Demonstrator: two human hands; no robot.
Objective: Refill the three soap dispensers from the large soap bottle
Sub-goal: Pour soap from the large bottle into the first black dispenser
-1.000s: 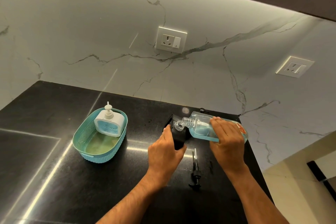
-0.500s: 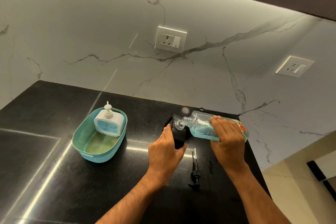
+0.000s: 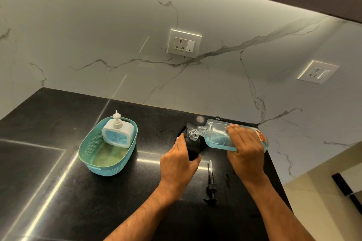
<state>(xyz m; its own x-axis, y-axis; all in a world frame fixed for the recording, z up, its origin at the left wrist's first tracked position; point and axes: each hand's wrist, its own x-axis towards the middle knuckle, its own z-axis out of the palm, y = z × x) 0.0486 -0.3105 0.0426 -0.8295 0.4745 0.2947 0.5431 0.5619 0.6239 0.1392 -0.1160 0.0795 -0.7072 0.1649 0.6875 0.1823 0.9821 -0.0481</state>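
My right hand (image 3: 244,152) grips a clear large soap bottle (image 3: 216,135) with blue liquid, tipped on its side with its open neck at the mouth of a black dispenser (image 3: 193,147). My left hand (image 3: 177,164) holds that black dispenser steady on the dark counter. The dispenser's black pump (image 3: 211,184) lies on the counter between my wrists. A white and blue dispenser (image 3: 118,133) with its pump on stands inside a teal basket (image 3: 101,168) to the left.
The black counter (image 3: 58,191) ends at a marble wall behind and drops off on the right beside the bottle. Two wall sockets (image 3: 184,43) (image 3: 317,72) sit above. A small cap-like object (image 3: 199,118) lies near the wall behind the bottle.
Hardly anything has moved: both hands stay in place with the bottle still tipped over the black dispenser.
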